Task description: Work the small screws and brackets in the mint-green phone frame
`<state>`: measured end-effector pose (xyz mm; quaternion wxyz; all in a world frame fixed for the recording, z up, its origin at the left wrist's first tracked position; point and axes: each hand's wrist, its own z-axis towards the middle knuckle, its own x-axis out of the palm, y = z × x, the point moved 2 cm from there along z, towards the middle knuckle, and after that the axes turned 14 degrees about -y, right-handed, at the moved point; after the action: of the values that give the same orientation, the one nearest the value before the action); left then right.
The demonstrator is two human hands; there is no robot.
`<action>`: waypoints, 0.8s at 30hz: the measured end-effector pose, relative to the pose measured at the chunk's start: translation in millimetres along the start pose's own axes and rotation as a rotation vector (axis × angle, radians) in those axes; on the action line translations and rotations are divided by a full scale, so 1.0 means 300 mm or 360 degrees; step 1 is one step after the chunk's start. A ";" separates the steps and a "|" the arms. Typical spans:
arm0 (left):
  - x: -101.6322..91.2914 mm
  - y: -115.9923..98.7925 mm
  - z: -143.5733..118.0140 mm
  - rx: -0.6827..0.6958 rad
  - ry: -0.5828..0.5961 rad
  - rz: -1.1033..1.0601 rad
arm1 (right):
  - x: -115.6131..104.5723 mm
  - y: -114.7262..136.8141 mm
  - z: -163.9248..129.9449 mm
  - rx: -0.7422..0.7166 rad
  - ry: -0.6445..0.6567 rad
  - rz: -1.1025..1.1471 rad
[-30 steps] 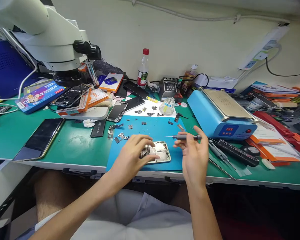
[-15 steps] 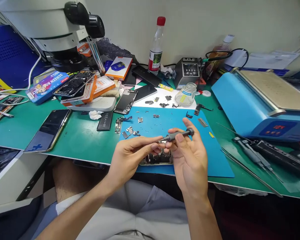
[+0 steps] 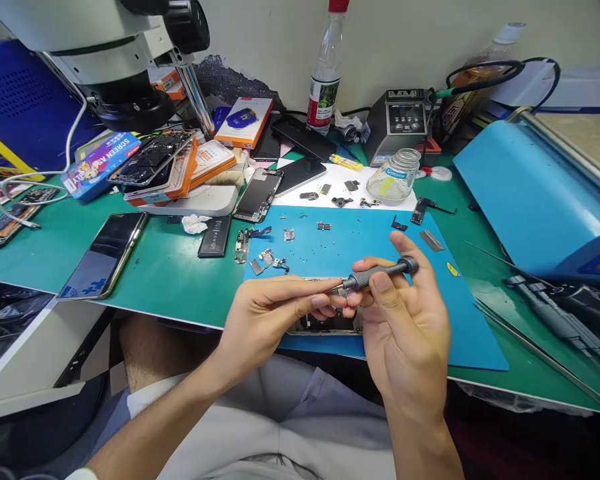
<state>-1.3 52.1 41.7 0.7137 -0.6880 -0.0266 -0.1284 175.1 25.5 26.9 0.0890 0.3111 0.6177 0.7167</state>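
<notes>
My right hand holds a grey precision screwdriver between thumb and fingers, its capped end up to the right and its tip down to the left. My left hand is closed in a pinch at the screwdriver's tip. A tiny silvery piece shows by the tip, but my fingers mostly hide what they grip. Directly below both hands lies an opened phone on the blue mat, largely covered by them. Small metal phone parts and loose screws are spread over the mat beyond my hands.
A glass jar stands behind the mat, near a plastic bottle. Left are a phone, a battery and a microscope. To the right lie tweezers and a blue heating machine.
The view has shifted slightly, moving the bench things in the picture. Both hands keep the same grip, with the screwdriver still held at the left fingertips.
</notes>
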 end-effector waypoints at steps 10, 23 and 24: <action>-0.007 0.007 -0.001 0.0028 0.0043 0.0057 | 0.008 0.006 -0.007 0.0037 -0.0017 0.0034; -0.058 -0.023 -0.052 0.0967 0.0298 0.1485 | -0.105 0.090 0.048 -0.0633 -0.0533 -0.0099; -0.062 -0.017 -0.059 0.1070 0.0390 0.1682 | -0.106 0.092 0.040 -0.0819 -0.0556 -0.0218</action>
<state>-22.7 37.3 41.7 0.8556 -0.3270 0.3594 0.1785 213.9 13.0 42.6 0.3176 0.3545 0.4109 0.7776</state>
